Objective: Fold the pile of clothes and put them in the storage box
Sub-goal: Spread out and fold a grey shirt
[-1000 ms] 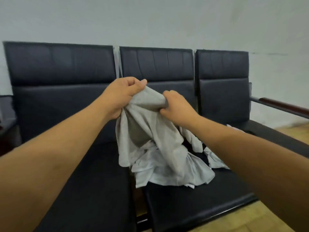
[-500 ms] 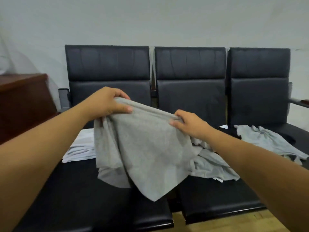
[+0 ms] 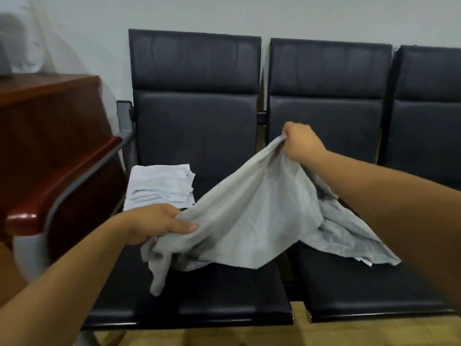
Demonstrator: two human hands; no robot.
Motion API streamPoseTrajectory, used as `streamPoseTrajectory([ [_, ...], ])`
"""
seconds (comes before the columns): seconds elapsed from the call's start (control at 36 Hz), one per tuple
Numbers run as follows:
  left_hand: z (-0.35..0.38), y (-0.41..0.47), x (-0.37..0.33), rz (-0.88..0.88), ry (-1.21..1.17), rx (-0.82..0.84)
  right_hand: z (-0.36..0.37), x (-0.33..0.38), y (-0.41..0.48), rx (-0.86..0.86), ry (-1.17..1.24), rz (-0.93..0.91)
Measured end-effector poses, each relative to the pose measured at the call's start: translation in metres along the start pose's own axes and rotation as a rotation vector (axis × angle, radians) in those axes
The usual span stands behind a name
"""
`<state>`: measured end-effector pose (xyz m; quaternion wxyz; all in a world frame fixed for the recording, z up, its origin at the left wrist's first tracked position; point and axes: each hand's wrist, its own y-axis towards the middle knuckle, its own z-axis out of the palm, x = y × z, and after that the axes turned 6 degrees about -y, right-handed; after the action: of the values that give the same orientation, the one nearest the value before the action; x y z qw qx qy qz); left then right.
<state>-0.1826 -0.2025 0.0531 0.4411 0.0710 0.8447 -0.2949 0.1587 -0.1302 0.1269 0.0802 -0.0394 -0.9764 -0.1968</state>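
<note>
A grey garment is stretched between both hands above the left black seat. My left hand grips its near left edge, low over the seat. My right hand pinches its far edge higher up, in front of the gap between two chair backs. Loose cloth hangs from the left hand toward the seat. A folded white stack lies at the back left of the same seat. Crumpled pale clothes lie on the middle seat, partly under the garment. No storage box is in view.
Three joined black chairs stand against a pale wall. A red-brown wooden cabinet and a wooden armrest sit close on the left. Yellowish floor shows below the seats.
The view has swung left. My left hand has dropped low and toward me with its edge; my right hand has moved up and away, spreading the garment over the left seat.
</note>
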Motion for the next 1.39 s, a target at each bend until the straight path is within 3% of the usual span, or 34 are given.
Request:
streamPoseTrajectory([
  [0.08,0.007,0.002,0.024,-0.035,-0.063,0.047,0.010,0.051,0.023,-0.011,0.098,-0.164],
  [0.17,0.008,0.005,0.046,-0.095,-0.060,0.049,0.037,0.096,0.022,0.155,0.164,-0.321],
  [0.22,0.008,0.008,0.057,-0.142,0.009,0.045,0.060,0.113,0.009,0.273,0.227,-0.329],
  [0.33,0.002,0.010,0.078,-0.310,0.088,0.178,0.118,0.110,-0.024,0.478,0.182,-0.131],
  [0.42,-0.003,0.016,0.084,-0.335,0.053,0.150,0.155,0.084,-0.051,0.614,-0.004,0.099],
  [0.56,0.004,0.026,0.077,-0.251,-0.038,0.112,0.184,0.057,-0.075,0.599,-0.055,0.236],
  [0.69,0.025,0.022,0.066,-0.332,-0.272,0.466,0.198,0.066,-0.070,0.554,0.232,0.344],
  [0.78,0.025,0.026,0.070,-0.366,-0.122,0.628,0.208,0.063,-0.066,0.531,0.305,0.444],
  [0.83,0.017,0.030,0.071,-0.361,-0.031,0.487,0.213,0.059,-0.064,0.529,0.307,0.477],
  [0.92,0.007,0.046,0.071,-0.298,-0.028,0.033,0.212,0.054,-0.060,0.501,0.310,0.487],
  [0.97,0.006,0.066,0.073,-0.200,-0.140,-0.295,0.213,0.048,-0.057,0.482,0.432,0.529],
  [1.03,0.011,0.084,0.068,-0.090,-0.175,-0.443,0.215,0.039,-0.053,0.455,0.654,0.606],
  [1.08,0.022,0.097,0.061,-0.032,-0.223,-0.396,0.211,0.032,-0.055,0.436,0.987,0.747],
  [1.14,0.036,0.106,0.053,-0.006,-0.103,-0.337,0.208,0.022,-0.059,0.441,1.173,0.822],
  [1.25,0.052,0.116,0.041,-0.027,0.299,-0.266,0.210,0.003,-0.068,0.498,1.206,0.852],
  [1.33,0.052,0.114,0.038,-0.167,0.350,-0.149,0.203,-0.007,-0.076,0.563,1.187,0.868],
  [1.39,0.054,0.105,0.042,-0.296,0.231,-0.027,0.196,-0.015,-0.084,0.631,1.168,0.851],
])
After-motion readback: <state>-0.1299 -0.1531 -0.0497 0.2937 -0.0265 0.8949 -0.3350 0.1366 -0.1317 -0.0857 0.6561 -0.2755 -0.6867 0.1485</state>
